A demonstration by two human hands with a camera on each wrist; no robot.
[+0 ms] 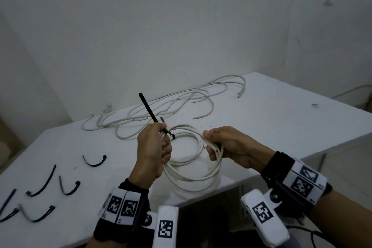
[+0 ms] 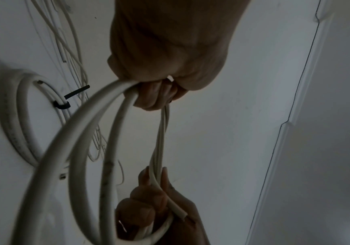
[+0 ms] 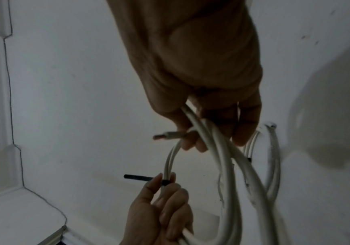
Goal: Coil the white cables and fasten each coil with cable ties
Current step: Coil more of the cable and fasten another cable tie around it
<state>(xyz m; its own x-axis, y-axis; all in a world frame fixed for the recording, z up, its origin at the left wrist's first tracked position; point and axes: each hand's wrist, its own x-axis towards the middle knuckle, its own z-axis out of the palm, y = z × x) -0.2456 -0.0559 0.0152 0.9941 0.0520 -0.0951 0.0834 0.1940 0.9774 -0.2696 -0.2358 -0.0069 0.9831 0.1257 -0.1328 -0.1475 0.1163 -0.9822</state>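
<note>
I hold a coil of white cable [image 1: 193,177] above the table's front edge. My left hand [image 1: 155,147] grips its left side together with a black cable tie [image 1: 147,106] whose long tail points up and away. In the right wrist view the cable tie [image 3: 136,177] lies across the strands between the left hand's fingertips [image 3: 156,182]. My right hand [image 1: 215,145] grips the coil's right side, and the cable's cut end [image 3: 165,136] pokes out beside its fingers. A second coil [image 2: 21,116] lies on the table behind, bound by a black tie [image 2: 62,105].
Loose white cables [image 1: 171,102] sprawl across the back of the white table [image 1: 281,119]. Several spare black ties [image 1: 94,162] lie at the front left. The table's front edge runs just under my hands, and a white wall stands close behind.
</note>
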